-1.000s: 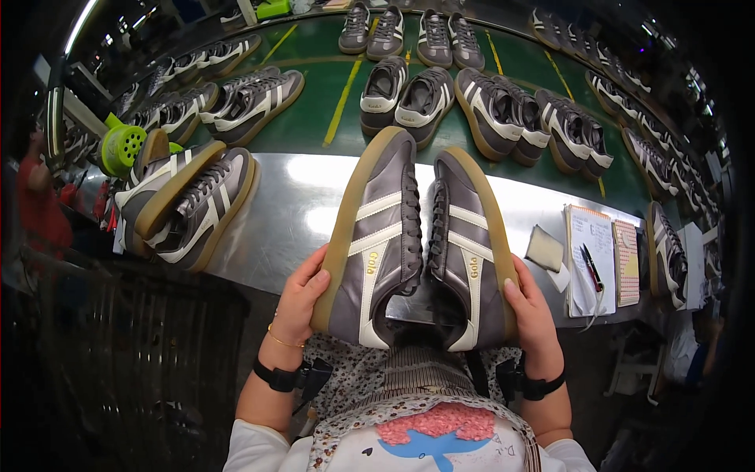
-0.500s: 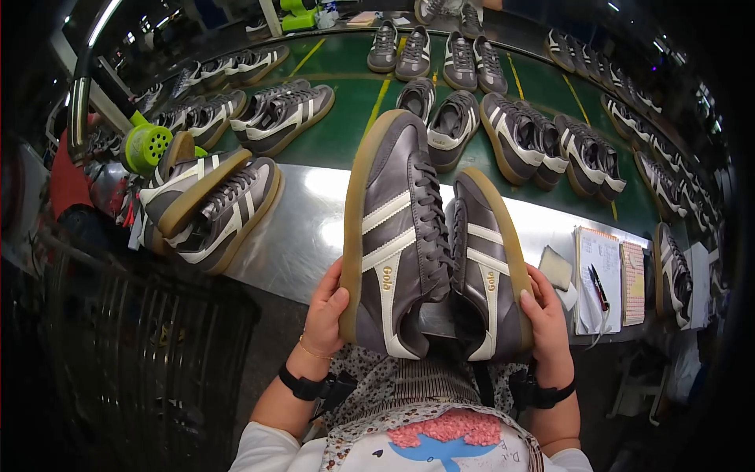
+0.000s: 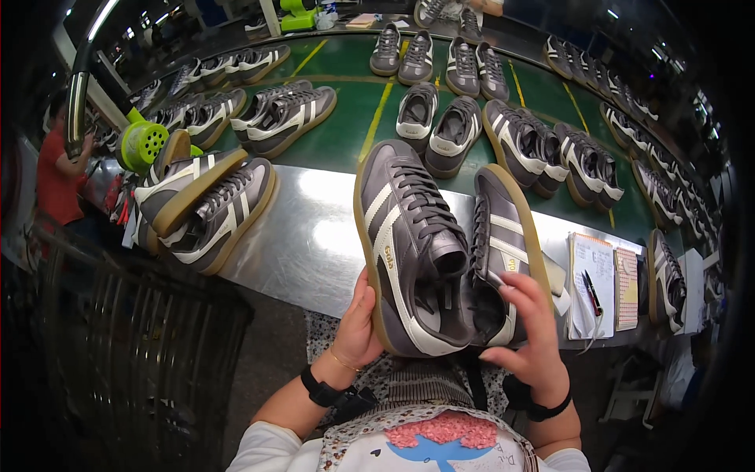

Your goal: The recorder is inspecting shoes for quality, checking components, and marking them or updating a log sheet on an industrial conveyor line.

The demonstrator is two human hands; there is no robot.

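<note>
A dark grey sneaker (image 3: pixel 397 228) with white stripes and a gum sole is in my left hand (image 3: pixel 358 326), which grips the sole side near the heel. Its laces and opening face up. Beside it a matching sneaker (image 3: pixel 503 224) stands tilted, its heel end close against the first one. My right hand (image 3: pixel 539 338) is over this second sneaker's heel, fingers apart and curved, fingertips at its collar and the thumb lower down. What bears the second sneaker's weight is hidden.
A metal ledge (image 3: pixel 303 236) runs before a green belt (image 3: pixel 346 118) carrying several pairs of sneakers. Stacked sneakers (image 3: pixel 224 208) lie at left near a green round nozzle (image 3: pixel 143 145). At right are a notepad (image 3: pixel 590 275) with a pen and a single sneaker (image 3: pixel 667 275).
Both sneakers have lowered and tilted, so their openings now show. My right hand has loosened from the sole edge and moved over the second sneaker's heel, fingers spread.
</note>
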